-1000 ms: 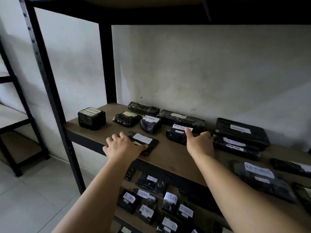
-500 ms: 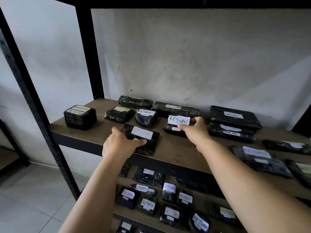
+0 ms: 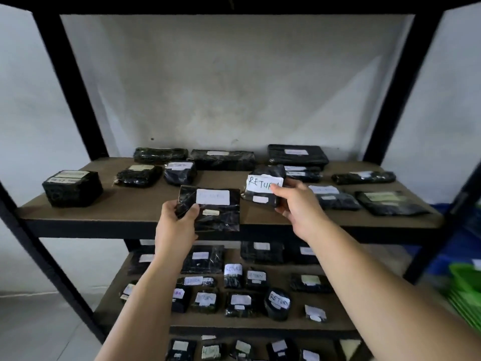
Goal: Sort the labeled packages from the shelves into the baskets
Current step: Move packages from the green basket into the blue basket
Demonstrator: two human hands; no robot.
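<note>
Box (image 3: 72, 188): sitting at the far left of the top shelf (image 3: 135, 204), two pale labels on its top, writing too blurred to read.
Back row: dark wrapped packages lying along the wall, left to right, each with a pale label.
Left hand (image 3: 175, 223): holding the flat package (image 3: 211, 207) by its left edge, thumb on the front, fingers curling behind.
Flat package: standing tilted up over the near edge of the top shelf, white label facing the camera, writing too faint to read.
Right hand (image 3: 296, 207): gripping the small package (image 3: 263, 188) from its right side, thumb lying on the label.
Small package: being held above the top shelf, just right of the flat package and apart from it, its label reading RETURN.
Right packages (image 3: 390, 203): lying flat on the right part of the top shelf.
Middle shelf (image 3: 364, 306): carrying many small dark packages, several showing RETURN.
Green basket (image 3: 466, 287): sitting at the far right edge, beyond the rack post, only partly showing.
</note>
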